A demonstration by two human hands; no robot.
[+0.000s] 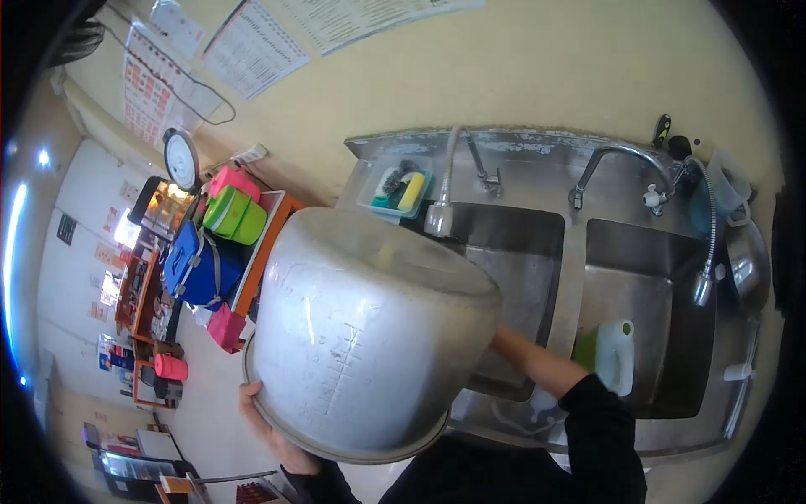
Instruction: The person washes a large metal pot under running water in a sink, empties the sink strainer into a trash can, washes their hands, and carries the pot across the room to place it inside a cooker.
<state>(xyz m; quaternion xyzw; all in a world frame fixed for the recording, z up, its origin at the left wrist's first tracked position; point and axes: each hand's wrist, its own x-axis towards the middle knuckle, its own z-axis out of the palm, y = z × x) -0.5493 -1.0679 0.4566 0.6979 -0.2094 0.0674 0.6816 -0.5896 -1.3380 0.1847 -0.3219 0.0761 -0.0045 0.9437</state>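
Observation:
A large silver metal pot (pixel 378 336) is tilted over in front of me, its dented outer wall and base facing me. Level-like marks are stamped on its side. My left hand (pixel 270 430) is closed on the rolled rim at the pot's lower left. My right forearm reaches in from the lower right, and my right hand (pixel 505 343) goes behind the pot near its base. Only the wrist side shows there; the fingers are hidden. The pot's inside is out of sight.
Behind the pot is a steel double sink (pixel 575 277) with a faucet (pixel 617 155) and spray hoses. A jug of green liquid (pixel 620 357) stands by the right basin. A plastic tub (pixel 395 189) holds a sponge and scourers. Left are a blue cooler bag (pixel 201 265) and green container (pixel 235 214).

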